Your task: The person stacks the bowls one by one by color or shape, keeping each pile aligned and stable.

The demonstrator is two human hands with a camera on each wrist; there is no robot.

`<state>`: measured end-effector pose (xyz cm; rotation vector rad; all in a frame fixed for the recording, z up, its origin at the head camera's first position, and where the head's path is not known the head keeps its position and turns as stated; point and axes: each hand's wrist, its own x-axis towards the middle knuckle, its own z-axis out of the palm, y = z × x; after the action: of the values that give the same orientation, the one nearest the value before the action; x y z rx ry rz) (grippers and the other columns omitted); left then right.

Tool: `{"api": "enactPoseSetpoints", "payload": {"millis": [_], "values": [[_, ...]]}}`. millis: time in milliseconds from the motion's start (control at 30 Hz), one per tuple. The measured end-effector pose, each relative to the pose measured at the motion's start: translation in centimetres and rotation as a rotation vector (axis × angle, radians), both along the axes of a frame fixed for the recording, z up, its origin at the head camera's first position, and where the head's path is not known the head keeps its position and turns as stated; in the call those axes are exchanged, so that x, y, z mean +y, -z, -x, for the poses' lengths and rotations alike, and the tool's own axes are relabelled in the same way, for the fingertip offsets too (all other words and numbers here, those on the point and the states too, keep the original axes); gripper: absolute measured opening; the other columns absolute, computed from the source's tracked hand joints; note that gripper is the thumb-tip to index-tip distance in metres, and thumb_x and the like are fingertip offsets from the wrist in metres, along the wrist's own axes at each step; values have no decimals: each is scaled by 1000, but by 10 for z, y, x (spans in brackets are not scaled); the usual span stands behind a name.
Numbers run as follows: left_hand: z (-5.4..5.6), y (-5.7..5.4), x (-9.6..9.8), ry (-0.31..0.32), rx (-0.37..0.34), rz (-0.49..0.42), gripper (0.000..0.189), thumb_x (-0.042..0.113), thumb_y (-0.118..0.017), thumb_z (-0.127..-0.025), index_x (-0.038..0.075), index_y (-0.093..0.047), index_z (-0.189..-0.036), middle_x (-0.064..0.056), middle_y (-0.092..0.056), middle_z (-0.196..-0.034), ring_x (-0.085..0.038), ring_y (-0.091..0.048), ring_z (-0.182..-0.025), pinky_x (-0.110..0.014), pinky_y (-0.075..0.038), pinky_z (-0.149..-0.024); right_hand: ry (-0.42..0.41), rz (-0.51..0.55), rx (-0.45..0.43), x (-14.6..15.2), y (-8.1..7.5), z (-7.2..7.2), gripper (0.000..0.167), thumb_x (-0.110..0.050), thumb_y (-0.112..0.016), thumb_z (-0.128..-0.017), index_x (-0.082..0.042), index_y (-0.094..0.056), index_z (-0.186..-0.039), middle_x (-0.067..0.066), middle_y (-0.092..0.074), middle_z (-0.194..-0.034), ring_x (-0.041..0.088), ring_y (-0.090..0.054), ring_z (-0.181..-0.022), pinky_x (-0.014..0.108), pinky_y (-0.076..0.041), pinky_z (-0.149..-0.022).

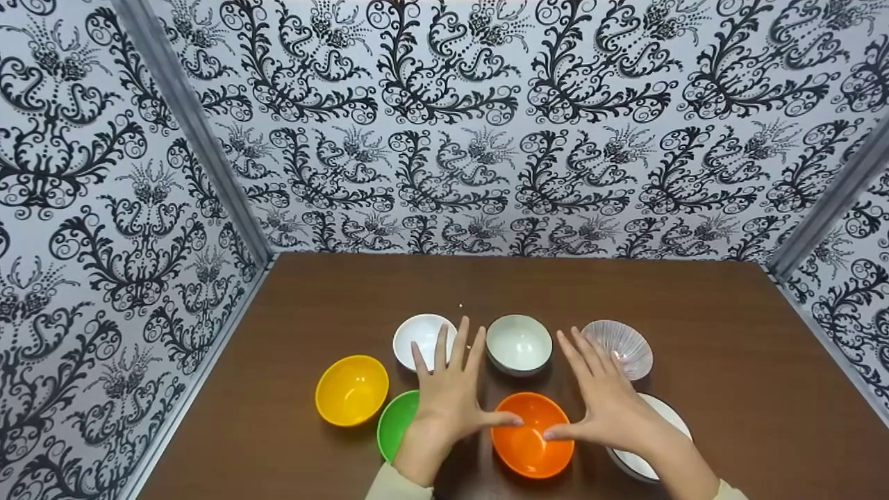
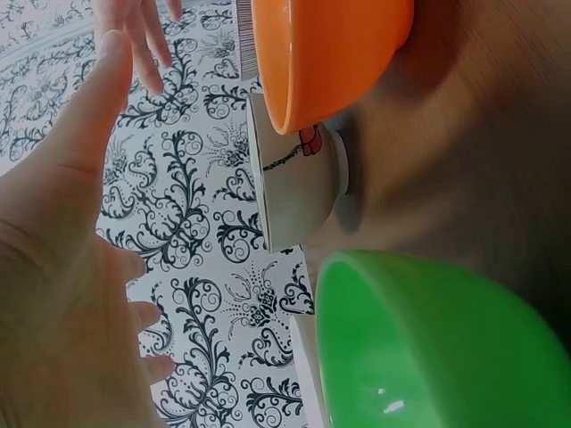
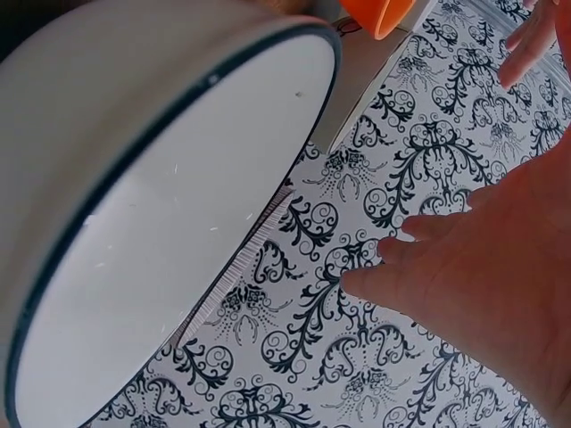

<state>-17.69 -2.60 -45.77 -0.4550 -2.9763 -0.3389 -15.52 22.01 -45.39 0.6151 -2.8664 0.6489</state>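
My left hand (image 1: 450, 396) hovers with fingers spread above the bowls, its palm over the gap between a green bowl (image 1: 396, 425) and an orange bowl (image 1: 533, 458). My right hand (image 1: 611, 403) mirrors it on the other side, also spread and holding nothing. Both thumbs point inward and overlap the orange bowl in the head view. Partly behind the right hand and wrist lies a white bowl with a dark rim (image 3: 178, 214). The left fingers overlap a small white bowl (image 1: 410, 340); the right fingertips overlap a striped bowl (image 1: 628, 344).
A pale greenish-white bowl (image 1: 519, 340) stands between the hands at the back. At the far left sits a yellow bowl (image 1: 352, 391). The brown table (image 1: 292, 298) meets patterned walls (image 1: 458, 153) behind and on both sides.
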Motion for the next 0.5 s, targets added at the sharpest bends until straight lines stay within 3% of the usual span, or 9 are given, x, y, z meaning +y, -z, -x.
{"api": "enactPoseSetpoints", "payload": {"millis": [500], "values": [[-2,4,-2,-6,-27,7,131,89,-66,-59,22,-18,-161,-6,-10,-170,-39,-14,-154,-77,-8,-116,-39,27,-2,-2,10,1,131,-71,-80,-62,-6,-20,-159,26,-24,-162,53,-26,-145,72,-23,-115]]}}
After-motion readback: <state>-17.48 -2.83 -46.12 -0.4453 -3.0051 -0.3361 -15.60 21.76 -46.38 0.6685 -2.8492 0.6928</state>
